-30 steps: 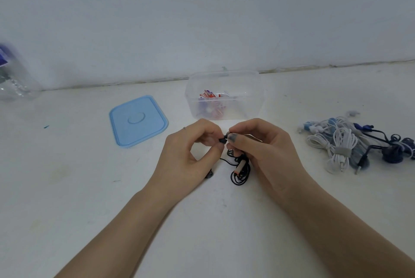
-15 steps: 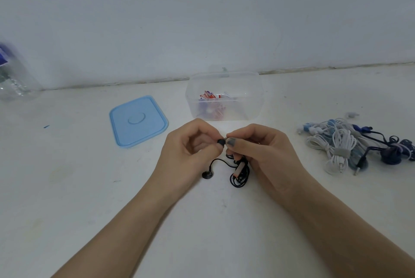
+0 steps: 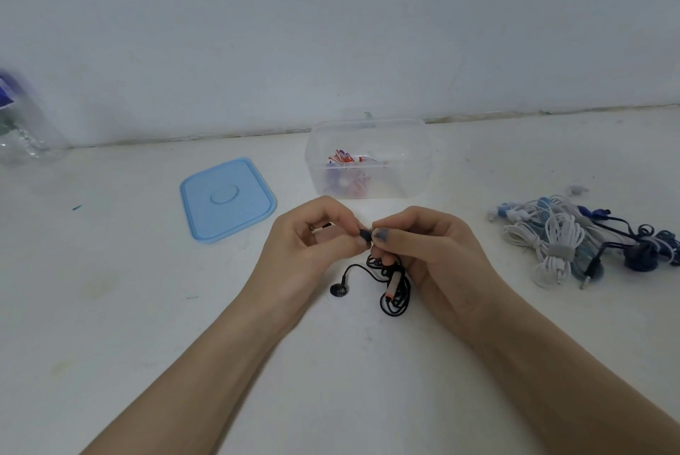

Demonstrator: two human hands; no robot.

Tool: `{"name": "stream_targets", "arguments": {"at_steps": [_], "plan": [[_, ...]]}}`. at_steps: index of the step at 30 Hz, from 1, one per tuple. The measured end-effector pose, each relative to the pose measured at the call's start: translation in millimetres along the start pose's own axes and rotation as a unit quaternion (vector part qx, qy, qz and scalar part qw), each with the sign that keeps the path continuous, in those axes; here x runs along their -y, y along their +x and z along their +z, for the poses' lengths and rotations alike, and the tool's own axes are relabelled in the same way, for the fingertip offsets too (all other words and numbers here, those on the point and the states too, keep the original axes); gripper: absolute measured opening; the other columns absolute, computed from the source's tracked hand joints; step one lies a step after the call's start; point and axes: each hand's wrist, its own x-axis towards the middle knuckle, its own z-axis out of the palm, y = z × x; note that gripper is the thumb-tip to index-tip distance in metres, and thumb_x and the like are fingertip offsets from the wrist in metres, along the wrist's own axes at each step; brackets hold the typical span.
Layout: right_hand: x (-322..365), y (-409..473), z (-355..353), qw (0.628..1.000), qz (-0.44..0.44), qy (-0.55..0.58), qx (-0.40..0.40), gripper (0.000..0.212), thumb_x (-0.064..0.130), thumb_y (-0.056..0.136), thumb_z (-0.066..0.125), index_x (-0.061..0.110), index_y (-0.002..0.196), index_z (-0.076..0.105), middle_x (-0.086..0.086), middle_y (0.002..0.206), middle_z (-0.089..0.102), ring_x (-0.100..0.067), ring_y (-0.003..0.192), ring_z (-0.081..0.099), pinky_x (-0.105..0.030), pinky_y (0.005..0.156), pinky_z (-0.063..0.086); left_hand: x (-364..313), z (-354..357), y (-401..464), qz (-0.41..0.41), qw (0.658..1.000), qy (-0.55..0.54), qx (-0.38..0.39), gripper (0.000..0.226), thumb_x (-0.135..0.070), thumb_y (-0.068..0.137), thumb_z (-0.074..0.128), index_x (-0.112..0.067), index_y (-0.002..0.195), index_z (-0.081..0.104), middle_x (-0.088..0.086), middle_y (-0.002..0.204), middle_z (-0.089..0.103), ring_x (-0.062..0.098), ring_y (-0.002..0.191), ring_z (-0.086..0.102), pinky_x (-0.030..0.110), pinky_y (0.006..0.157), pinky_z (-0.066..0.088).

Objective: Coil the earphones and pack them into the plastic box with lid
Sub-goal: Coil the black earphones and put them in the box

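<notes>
Both hands meet mid-bench: the left hand [image 3: 316, 245] and right hand [image 3: 430, 252] each pinch the black earphones [image 3: 395, 289], thin rubbery cord bunched in loops under the right palm, one bud [image 3: 337, 290] trailing left. The clear plastic box [image 3: 369, 160] sits straight ahead, just beyond the knuckles, equally near either hand; its blue lid [image 3: 226, 199] lies flat to the left.

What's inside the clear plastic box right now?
Inside the clear plastic box lies a bundle of red, white and purple earphones. How many sets is unclear: the cloudy wall blurs them. The blue lid lies beside it.
</notes>
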Motion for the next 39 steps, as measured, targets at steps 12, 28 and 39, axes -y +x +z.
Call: {"name": "stream_targets", "arguments": {"at_steps": [12, 28, 39], "plan": [[5, -1, 2, 0.999, 0.039, 0.032, 0.001, 0.004, -0.003, 0.074, 0.067, 0.001, 0.074, 0.069, -0.013, 0.066, 0.061, -0.017, 0.056, 0.052, -0.025, 0.054, 0.044, -4, 6, -4, 0.027, 0.999, 0.022, 0.001, 0.018, 0.019, 0.086, 0.063, 0.001, 0.084, 0.06, -0.007, 0.074, 0.071, 0.02, 0.077, 0.073, 0.027, 0.083, 0.056], [9, -4, 6, 0.993, 0.092, 0.068, -0.004, 0.005, 0.007, 0.07, 0.069, 0.007, 0.074, 0.072, -0.01, 0.067, 0.062, -0.013, 0.056, 0.054, -0.023, 0.049, 0.046, -1, 6, 0, 0.001, 0.997, -0.079, 0.012, 0.014, 0.005, 0.081, 0.069, -0.009, 0.08, 0.066, 0.005, 0.085, 0.07, 0.032, 0.082, 0.069, 0.037, 0.086, 0.056], [10, -5, 10, 0.989, 0.1, 0.111, -0.011, 0.012, 0.008, 0.07, 0.067, 0.003, 0.081, 0.069, -0.007, 0.066, 0.063, -0.01, 0.055, 0.056, -0.018, 0.051, 0.048, 2, 9, -5, 0.173, 0.98, 0.092, -0.039, 0.018, 0.007, 0.084, 0.069, -0.009, 0.089, 0.073, 0.003, 0.091, 0.073, 0.019, 0.086, 0.073, 0.023, 0.085, 0.055]]}}
